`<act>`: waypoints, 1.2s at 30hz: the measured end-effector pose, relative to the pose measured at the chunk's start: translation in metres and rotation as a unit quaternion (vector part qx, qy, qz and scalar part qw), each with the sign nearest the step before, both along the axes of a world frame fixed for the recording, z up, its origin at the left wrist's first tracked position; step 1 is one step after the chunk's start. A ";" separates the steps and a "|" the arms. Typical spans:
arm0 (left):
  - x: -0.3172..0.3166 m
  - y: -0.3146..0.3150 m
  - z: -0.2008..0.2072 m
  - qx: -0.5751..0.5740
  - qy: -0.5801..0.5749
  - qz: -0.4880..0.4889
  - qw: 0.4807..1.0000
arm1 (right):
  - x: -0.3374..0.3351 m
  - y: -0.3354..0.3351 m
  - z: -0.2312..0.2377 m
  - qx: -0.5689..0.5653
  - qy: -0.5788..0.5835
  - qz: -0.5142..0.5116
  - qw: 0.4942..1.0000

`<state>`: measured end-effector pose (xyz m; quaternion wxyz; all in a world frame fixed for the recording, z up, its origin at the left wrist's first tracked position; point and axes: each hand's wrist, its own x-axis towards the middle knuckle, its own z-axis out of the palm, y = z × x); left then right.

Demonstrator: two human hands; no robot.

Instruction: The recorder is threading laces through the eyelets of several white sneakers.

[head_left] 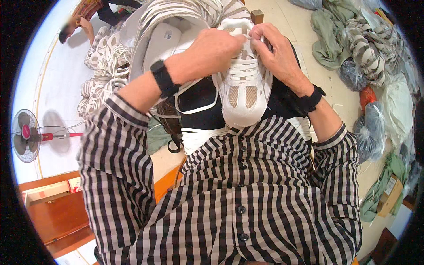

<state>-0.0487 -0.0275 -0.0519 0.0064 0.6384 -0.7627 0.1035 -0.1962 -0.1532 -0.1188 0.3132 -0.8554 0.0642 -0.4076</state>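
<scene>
Black-and-white checks come first: the checked shirt (274, 194) is worn with its sleeves ending short of two black wristbands (163, 79). Just beyond its front, a white sneaker (242, 114) with tan mesh panels is held over the lap, toe pointed back at the shirt, with dark cloth (198, 97) under it. White lace (244, 73) is already criss-crossed over the tongue, and a loose loop is hung off to the left.

Both hands are kept up near the ankle end. The left hand (216, 49) is curled nearly closed, fingertips bunched over the upper eyelets; whatever's pinched in there can't really be made out. The right hand (277, 53) is bent half open, with thumb and fingertips brought close together at the opposite eyelet edge; lace seems to be gripped, but it's too small to be sure.

Past the left forearm, a bunch of pale laces (185, 11) is draped by the sneaker. More laced shoes (106, 57) are piled on a white tabletop (57, 88), where a fan (26, 135) can be seen too. Over on the right, green cloth (329, 39) and plastic bags (371, 132) are heaped on the floor (327, 84). A co-worker (84, 26) is spotted way up top left.
</scene>
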 end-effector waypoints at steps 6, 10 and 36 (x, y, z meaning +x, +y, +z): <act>0.003 0.012 -0.011 -0.070 0.178 0.063 0.980 | -0.009 0.009 0.005 -0.106 0.025 -0.016 0.994; 0.004 0.008 -0.014 -0.070 0.165 0.089 0.980 | -0.010 0.010 0.005 -0.089 0.031 -0.007 0.995; -0.026 0.003 -0.026 -0.074 0.186 0.090 0.976 | -0.014 0.030 0.012 -0.070 0.122 -0.057 0.988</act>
